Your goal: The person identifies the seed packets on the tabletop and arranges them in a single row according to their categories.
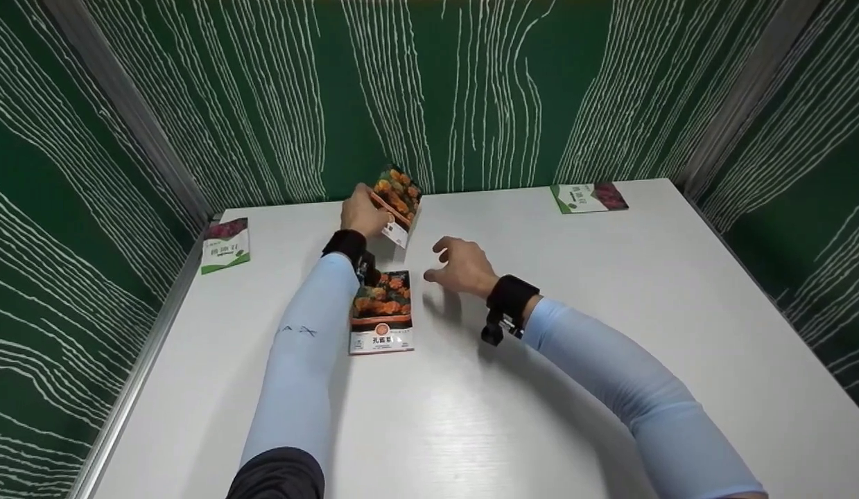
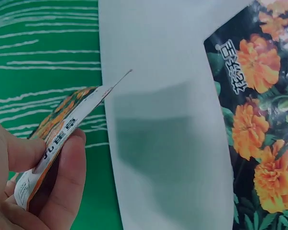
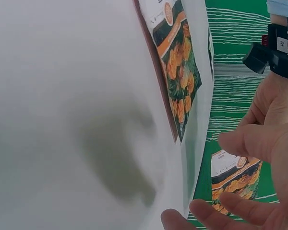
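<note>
The left hand [image 1: 365, 213] pinches a raised orange-flower packet [image 1: 400, 197] near the far edge of the bench [image 1: 457, 436]. The right hand [image 1: 464, 265] hovers, thumb and fingers apart. A second orange-flower packet [image 1: 384, 326] lies nearer to the front edge; purple-flower packets [image 1: 226, 246] [image 1: 590, 198] lie near both far corners.

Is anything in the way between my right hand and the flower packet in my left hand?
Nothing visible is. Between your right hand and the flower packet in your left hand there's only open space above the white table. The other orange-flowered packet lies nearer you, off that path.
</note>
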Motion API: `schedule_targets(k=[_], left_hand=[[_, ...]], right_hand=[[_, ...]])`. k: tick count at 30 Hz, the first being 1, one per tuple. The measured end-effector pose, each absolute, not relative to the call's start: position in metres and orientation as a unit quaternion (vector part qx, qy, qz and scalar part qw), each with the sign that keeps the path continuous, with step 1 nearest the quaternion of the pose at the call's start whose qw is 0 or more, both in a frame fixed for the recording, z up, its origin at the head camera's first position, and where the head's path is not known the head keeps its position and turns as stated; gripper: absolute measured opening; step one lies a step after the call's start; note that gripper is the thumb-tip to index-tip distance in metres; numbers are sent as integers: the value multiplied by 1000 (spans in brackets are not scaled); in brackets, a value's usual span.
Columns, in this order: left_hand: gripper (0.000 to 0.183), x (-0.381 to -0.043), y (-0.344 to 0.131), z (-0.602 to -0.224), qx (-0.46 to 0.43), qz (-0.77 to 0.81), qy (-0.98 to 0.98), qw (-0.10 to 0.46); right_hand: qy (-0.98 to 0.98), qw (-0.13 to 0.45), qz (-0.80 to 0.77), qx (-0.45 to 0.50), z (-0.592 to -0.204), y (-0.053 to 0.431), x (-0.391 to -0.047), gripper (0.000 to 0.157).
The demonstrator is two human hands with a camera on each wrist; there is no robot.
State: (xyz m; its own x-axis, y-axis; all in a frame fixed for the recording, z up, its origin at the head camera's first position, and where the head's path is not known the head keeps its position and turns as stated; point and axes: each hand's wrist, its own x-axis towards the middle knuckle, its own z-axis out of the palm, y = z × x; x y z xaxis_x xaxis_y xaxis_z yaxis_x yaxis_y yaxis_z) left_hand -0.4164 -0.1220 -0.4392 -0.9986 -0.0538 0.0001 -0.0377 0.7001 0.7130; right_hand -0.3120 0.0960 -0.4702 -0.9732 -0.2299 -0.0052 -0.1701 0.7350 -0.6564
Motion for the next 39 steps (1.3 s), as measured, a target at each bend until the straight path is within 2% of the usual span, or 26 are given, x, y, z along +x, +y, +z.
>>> schedule_targets(k=[9, 16, 28, 39], left_hand=[[61, -410, -115, -432, 8, -404, -915, 0], [60, -402, -106, -429, -9, -413, -911, 11], [70, -382, -92, -430, -11, -518, -854, -51], [67, -356, -82, -434, -54, -536, -839, -83]], right_hand=[[914, 41, -395, -82, -467, 100, -319, 62], [878, 84, -470, -37, -461, 106, -324, 73], [835, 103, -541, 4, -457, 122, -335, 85], [789, 110, -603, 40, -456, 131, -340, 93]])
